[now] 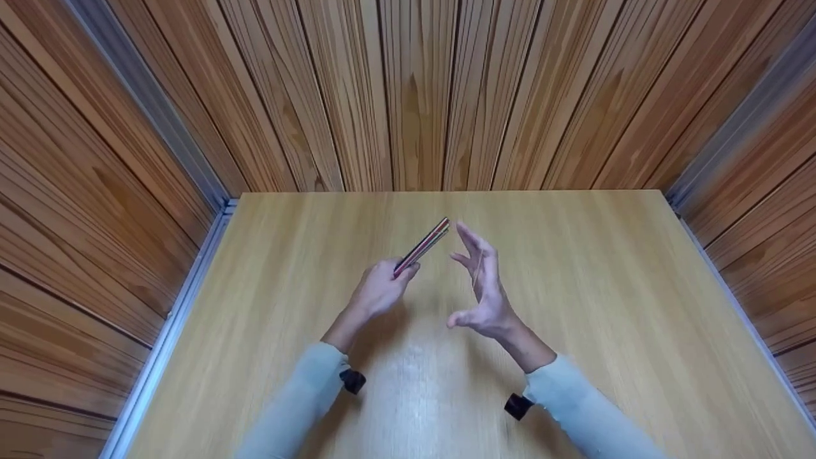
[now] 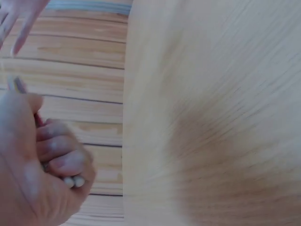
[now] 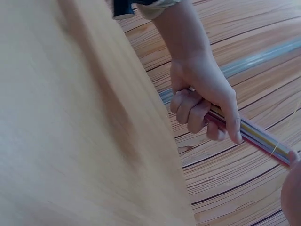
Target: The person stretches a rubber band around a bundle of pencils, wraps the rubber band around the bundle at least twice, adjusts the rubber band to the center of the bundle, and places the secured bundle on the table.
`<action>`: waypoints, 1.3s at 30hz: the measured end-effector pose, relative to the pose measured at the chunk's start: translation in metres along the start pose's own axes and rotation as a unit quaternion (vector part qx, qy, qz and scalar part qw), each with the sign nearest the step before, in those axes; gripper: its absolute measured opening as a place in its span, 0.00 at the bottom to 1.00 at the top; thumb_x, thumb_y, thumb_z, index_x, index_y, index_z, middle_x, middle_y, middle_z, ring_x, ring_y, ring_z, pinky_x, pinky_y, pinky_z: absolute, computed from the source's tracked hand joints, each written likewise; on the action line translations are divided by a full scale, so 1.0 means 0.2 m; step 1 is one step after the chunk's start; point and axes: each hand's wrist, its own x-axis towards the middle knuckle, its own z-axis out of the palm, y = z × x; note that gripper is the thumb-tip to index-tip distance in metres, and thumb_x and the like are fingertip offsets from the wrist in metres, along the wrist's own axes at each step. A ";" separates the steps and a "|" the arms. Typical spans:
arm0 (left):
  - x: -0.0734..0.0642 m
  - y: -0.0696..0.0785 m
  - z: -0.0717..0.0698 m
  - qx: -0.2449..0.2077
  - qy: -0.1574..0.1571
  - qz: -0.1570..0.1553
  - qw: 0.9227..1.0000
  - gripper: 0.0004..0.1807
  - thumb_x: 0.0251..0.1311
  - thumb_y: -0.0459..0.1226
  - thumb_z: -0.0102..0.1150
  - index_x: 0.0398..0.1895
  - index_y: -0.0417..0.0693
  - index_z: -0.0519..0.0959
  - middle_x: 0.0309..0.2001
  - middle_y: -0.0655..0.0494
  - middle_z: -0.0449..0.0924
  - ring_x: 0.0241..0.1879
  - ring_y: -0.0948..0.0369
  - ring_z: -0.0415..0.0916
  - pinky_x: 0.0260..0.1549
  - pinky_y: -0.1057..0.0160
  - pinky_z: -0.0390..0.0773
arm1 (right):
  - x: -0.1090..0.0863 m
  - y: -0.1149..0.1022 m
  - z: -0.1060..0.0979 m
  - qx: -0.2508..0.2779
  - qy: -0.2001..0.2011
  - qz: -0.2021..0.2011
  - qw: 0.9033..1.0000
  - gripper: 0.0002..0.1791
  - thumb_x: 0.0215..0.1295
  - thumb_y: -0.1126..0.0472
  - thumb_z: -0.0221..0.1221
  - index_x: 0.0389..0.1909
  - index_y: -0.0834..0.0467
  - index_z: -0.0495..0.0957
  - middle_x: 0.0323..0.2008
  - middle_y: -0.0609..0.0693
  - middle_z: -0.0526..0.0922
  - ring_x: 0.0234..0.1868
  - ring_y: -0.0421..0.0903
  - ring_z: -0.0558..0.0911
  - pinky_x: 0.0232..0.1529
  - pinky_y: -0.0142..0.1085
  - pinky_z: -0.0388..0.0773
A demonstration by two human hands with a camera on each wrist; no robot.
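Note:
My left hand (image 1: 381, 288) grips a bundle of slim, pencil-like coloured sticks (image 1: 422, 247). Red, yellow, dark and grey stripes run along the sticks (image 3: 258, 135) in the right wrist view. They slant up and to the right, and pale rounded ends (image 2: 74, 181) poke out below the fist. Across from the bundle's far end, my right hand (image 1: 488, 290) is held with fingers and thumb spread. A thin yellowish rubber band (image 1: 477, 268) appears to loop over its fingers. In the right wrist view the band (image 3: 274, 149) crosses in front of the sticks; whether it touches them I cannot tell.
Both hands are above a light wooden tabletop (image 1: 574, 280). Wood-plank walls (image 1: 414, 95) stand behind it and at both sides, with metal rails (image 1: 185, 299) along the side edges. Each sleeve cuff carries a small black wrist camera (image 1: 352, 381).

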 end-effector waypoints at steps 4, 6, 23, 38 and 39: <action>-0.03 0.02 0.02 0.029 0.072 0.031 0.997 0.19 0.86 0.55 0.56 0.48 0.49 0.80 0.30 0.59 0.69 0.26 0.60 0.66 0.24 0.65 0.65 | 0.01 0.01 -0.01 0.026 0.023 0.015 0.999 0.67 0.60 0.21 0.73 0.87 0.52 0.51 0.89 0.44 0.57 0.92 0.42 0.58 0.82 0.40 0.70; -0.04 0.03 0.03 0.051 0.105 0.054 0.992 0.19 0.85 0.54 0.58 0.49 0.48 0.80 0.30 0.58 0.70 0.26 0.61 0.68 0.24 0.66 0.65 | 0.01 0.02 -0.02 0.039 0.030 0.022 0.999 0.67 0.60 0.22 0.74 0.86 0.52 0.51 0.88 0.44 0.59 0.91 0.41 0.60 0.81 0.40 0.72; -0.06 0.10 -0.05 0.413 0.199 0.331 0.825 0.16 0.76 0.48 0.71 0.41 0.47 0.76 0.19 0.57 0.76 0.18 0.65 0.56 0.22 0.69 0.50 | 0.02 0.06 -0.19 0.047 -0.002 0.118 0.992 0.69 0.60 0.28 0.78 0.75 0.82 0.63 0.65 0.40 0.84 0.68 0.39 0.84 0.72 0.30 0.78; -0.01 0.13 -0.02 0.476 0.003 0.254 0.842 0.15 0.85 0.48 0.57 0.47 0.47 0.83 0.21 0.61 0.65 0.20 0.62 0.60 0.21 0.67 0.54 | 0.04 0.01 -0.26 -0.058 -0.071 0.173 0.981 0.26 0.59 0.80 0.76 0.60 0.69 0.86 0.56 0.62 0.93 0.58 0.39 0.91 0.61 0.34 0.87; -0.01 0.13 -0.03 0.471 -0.004 0.243 0.848 0.15 0.85 0.48 0.57 0.48 0.46 0.83 0.22 0.60 0.65 0.20 0.62 0.61 0.22 0.67 0.55 | 0.04 0.00 -0.25 -0.056 -0.074 0.164 0.982 0.25 0.59 0.80 0.76 0.58 0.70 0.87 0.55 0.64 0.93 0.57 0.40 0.91 0.61 0.34 0.87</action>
